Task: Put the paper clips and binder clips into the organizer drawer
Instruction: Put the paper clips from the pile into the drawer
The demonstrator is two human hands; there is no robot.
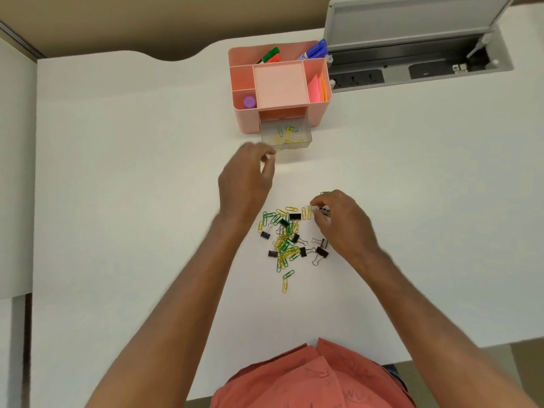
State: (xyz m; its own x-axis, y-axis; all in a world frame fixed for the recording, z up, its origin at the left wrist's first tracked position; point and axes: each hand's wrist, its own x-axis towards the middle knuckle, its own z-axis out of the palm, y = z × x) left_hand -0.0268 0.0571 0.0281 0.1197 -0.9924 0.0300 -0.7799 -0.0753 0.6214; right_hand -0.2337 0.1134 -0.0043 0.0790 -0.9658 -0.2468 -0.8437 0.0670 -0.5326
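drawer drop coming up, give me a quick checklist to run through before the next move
1. Drawer pulled out of the organizer: ok.
2. Room in drawer: ok, only a few paper clips inside.
3. Left hand near drawer's front left corner: ok; whether it holds a clip: cannot tell, blurred.
4. Right hand gripping something: ok, fingers pinch a small dark item at the pile's edge, probably a binder clip.
5. Pile cleared from the table: not ok, many paper clips and binder clips remain.
6. Path from pile to drawer free: ok.
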